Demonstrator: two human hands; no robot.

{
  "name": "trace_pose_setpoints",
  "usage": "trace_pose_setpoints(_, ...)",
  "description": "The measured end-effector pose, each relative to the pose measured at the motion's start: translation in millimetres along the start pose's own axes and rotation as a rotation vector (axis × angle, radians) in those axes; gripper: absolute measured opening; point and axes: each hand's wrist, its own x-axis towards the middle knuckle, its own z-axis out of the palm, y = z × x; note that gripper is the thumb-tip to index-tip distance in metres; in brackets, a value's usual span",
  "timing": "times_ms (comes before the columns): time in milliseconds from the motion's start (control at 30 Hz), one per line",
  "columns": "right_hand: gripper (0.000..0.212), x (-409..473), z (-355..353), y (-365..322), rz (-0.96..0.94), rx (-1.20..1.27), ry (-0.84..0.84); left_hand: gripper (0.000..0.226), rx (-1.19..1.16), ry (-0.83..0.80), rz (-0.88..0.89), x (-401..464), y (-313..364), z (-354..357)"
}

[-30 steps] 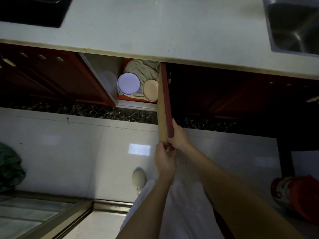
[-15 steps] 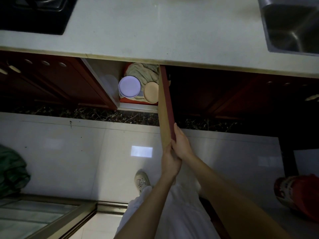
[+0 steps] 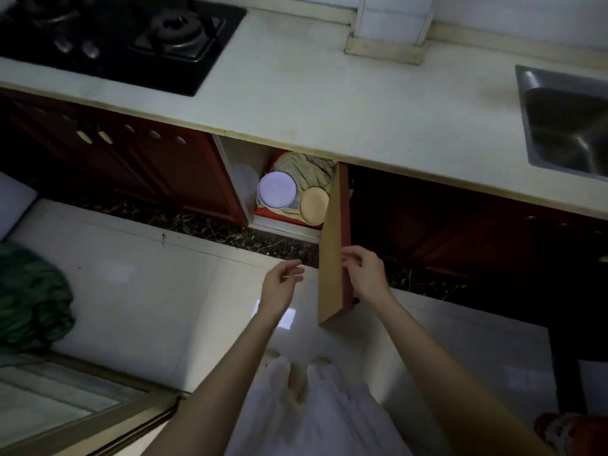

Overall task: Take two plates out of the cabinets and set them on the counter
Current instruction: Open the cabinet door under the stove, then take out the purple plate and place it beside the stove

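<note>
Head view, looking down past the worktop (image 3: 329, 103) edge into an open cabinet: the cabinet door (image 3: 332, 258) stands swung out toward the person, edge-on, and serves as the landmark. Just left of the door's hinge end, inside the cabinet, lie two plates: a lilac plate (image 3: 277, 190) and, touching the door side, a tan plate (image 3: 314, 205). Both lie roughly flat, faces up, resting on a crumpled cloth (image 3: 307, 171); being round, neither has a long axis to line up with. The right hand (image 3: 367, 274) is on the right of the door near its free end, fingers loosely curled against its edge, holding nothing firmly as far as the dim light allows. The left hand (image 3: 279, 284) hangs left of the door, half open and empty. From the hands the plates lie forward and lower, deeper under the worktop. The left hand has the clear path on the plates' side of the door, so it looks better placed to reach first, probably for the lilac plate.
</note>
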Motion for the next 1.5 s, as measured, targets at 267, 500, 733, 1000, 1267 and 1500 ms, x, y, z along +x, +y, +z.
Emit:
trace_pose_setpoints(267,0.023,7,20,-48,0.012,0.333,-0.029,0.029,-0.232,0.173,0.027,23,26,-97)
trace_pose_setpoints(500,0.023,44,58,-82,0.07,0.505,-0.008,0.024,-0.296,0.137,0.053,88,50,-162)
trace_pose_setpoints(733,0.021,103,125,-118,0.141,0.668,0.156,0.025,-0.285,-0.016,0.008,193,81,-232)
trace_pose_setpoints(1000,0.019,146,181,-151,0.129,0.734,0.18,0.024,-0.209,-0.127,-0.027,269,87,-264)
trace_pose_setpoints(1267,0.018,190,190,-137,0.111,0.696,0.144,0.023,-0.152,-0.137,-0.046,314,47,-260)
trace_pose_setpoints(1500,0.021,269,221,-65,0.164,0.662,0.144,0.023,-0.188,-0.19,-0.107,378,-23,-219)
